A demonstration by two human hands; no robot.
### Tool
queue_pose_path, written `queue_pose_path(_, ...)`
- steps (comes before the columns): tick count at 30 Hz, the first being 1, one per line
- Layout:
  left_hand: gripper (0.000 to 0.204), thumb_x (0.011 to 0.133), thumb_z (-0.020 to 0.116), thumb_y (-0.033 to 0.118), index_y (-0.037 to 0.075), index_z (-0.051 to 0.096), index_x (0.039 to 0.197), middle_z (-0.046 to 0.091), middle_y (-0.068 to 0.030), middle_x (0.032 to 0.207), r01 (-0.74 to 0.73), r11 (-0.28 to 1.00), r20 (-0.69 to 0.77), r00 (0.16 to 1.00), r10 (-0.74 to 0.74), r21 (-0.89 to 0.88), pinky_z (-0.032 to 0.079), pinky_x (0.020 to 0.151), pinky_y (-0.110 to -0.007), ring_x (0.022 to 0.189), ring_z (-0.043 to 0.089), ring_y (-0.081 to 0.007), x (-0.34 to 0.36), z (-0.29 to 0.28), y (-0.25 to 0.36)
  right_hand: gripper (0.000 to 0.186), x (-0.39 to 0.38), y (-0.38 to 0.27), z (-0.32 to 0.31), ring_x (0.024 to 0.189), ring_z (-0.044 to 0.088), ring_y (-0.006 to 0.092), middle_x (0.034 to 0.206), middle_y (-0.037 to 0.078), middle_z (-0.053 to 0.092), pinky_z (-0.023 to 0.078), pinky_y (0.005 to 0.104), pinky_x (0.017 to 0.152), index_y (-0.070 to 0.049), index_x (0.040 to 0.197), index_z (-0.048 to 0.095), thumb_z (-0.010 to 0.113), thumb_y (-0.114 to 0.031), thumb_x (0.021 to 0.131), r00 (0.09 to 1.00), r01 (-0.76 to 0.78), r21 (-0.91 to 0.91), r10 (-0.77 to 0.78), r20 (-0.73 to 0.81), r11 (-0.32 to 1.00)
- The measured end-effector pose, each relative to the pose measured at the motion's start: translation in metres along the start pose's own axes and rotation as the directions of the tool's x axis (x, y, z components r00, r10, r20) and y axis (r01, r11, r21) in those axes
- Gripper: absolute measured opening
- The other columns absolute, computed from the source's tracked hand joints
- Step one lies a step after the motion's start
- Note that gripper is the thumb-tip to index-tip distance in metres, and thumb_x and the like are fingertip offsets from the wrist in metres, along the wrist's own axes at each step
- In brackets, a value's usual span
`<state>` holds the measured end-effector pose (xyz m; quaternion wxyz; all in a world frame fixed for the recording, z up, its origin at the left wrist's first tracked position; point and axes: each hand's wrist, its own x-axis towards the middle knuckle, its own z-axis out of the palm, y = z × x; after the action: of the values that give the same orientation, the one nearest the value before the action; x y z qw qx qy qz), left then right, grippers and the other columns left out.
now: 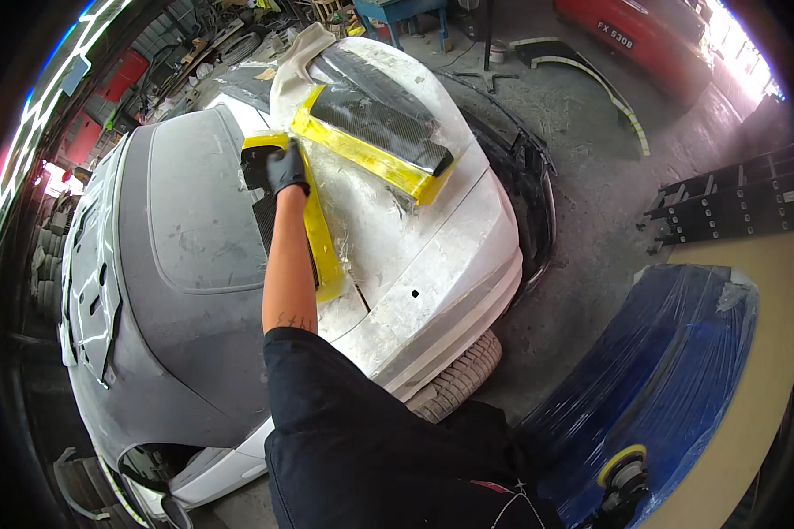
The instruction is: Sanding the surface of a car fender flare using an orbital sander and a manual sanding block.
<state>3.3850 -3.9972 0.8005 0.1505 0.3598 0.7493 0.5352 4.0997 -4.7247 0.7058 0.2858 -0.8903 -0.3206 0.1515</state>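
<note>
Across the white car body (445, 256), our left hand (288, 169) in a black glove rests at the far end of the left yellow-edged carbon-weave panel (321, 238). Its fingers look curled, but we cannot tell whether they pinch the panel. To its right, just beside it, lies the right yellow-edged carbon-weave panel (375, 132). Our bare forearm (291, 251) stands in the way, hiding part of the left one. Beyond both, a beige cloth (296, 75) drapes over the car. Near right, a sander (624, 472) with a yellow pad sits by a blue film-wrapped panel (648, 348) on a tan board (775, 326); we cannot tell whether our right hand is on it. Farther right are a black ladder-like frame (737, 196) and a red car (631, 40).

We count two carbon-weave panels, two cars, one cloth, one sander, one wrapped panel and one ladder-like frame.
</note>
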Motion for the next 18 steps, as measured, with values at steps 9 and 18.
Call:
queue_pose_path(9,0.087,0.073,0.078,0.055,0.001,0.053,0.137,0.061,-0.0296,0.13,-0.019,0.797,0.017,1.0,0.012,0.604,0.055,0.087,-0.047,0.11,0.066,-0.0415,0.0,-0.074,-0.065,0.048,-0.019,0.003,0.021,0.122,0.059,0.031,0.138,0.019,0.057,0.047,0.0378,0.106,0.004,0.144,0.046,0.055,-0.02,0.104,0.999,0.034,0.014,-0.034,0.02,0.999)
queue_pose_path(18,0.045,0.09,0.057,0.039,0.0,0.073,0.104,0.073,-0.0214,0.094,-0.217,0.731,0.142,0.976,0.165,0.647,0.053,0.071,-0.043,0.082,0.071,-0.0334,-0.052,-0.106,-0.063,0.047,-0.042,0.034,0.039,0.122,0.059,0.0302,0.138,0.018,0.057,0.047,0.0377,0.106,0.004,0.144,0.046,0.055,-0.02,0.104,0.987,0.149,0.058,-0.152,0.045,0.987)
